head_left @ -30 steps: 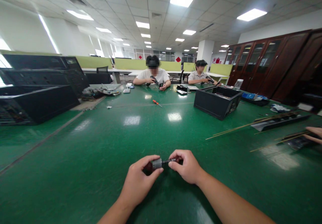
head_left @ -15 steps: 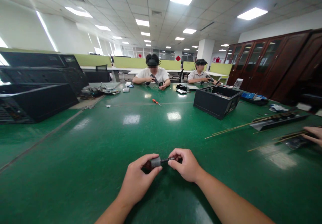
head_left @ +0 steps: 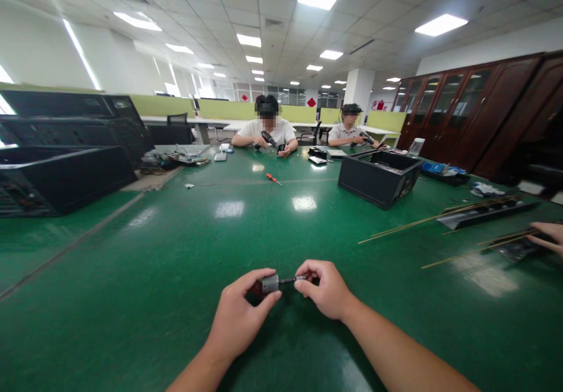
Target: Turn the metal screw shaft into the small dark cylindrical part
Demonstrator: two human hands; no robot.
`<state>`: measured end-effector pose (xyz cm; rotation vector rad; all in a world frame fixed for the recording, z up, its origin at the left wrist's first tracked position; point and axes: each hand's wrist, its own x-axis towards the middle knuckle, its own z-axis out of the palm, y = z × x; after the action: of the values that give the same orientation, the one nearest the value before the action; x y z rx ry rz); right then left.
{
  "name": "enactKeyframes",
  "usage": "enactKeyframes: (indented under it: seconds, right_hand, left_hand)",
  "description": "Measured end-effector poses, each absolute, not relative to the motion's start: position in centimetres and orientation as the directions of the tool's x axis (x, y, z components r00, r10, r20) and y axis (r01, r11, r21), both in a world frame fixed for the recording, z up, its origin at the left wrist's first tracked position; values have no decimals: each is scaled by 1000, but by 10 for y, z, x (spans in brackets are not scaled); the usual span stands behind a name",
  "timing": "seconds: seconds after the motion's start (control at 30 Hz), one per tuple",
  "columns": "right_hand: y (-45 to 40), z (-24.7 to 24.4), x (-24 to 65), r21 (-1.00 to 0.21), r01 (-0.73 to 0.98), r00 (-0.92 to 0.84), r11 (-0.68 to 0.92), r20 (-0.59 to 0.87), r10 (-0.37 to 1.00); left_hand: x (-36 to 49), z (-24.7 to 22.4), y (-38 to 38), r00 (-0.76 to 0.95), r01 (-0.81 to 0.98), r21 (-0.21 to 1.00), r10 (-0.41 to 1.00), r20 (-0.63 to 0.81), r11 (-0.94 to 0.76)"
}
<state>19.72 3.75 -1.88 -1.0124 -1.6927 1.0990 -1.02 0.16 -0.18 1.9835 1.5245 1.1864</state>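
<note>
Over the green table (head_left: pixel 176 251), at six o'clock, I see the left hand (head_left: pixel 240 313) pinching a grey cylinder (head_left: pixel 271 283), the right hand (head_left: pixel 326 291) its dark rod (head_left: pixel 288 281), which might slip if either pinch loosens.

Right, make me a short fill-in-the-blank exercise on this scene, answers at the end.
1. The left hand grips a short, metallic-looking cylinder whose colour is ____.
2. From it, a thin black rod runs to the wearer's ____.
3. The glossy tabletop beneath both hands is coloured ____.
4. The slim orange-handled screwdriver lies ____ from the wearer than the cylinder.
Missing words: grey; right hand; green; farther.
</note>
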Motion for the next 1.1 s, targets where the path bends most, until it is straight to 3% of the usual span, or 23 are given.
enactKeyframes:
  seconds: [1.1]
  right_hand:
    - [40, -23, 199, -963, 76, -307, 258, 224, 925]
  left_hand:
    - [-13, -2, 2, 36, 590, 743, 930, 367, -316]
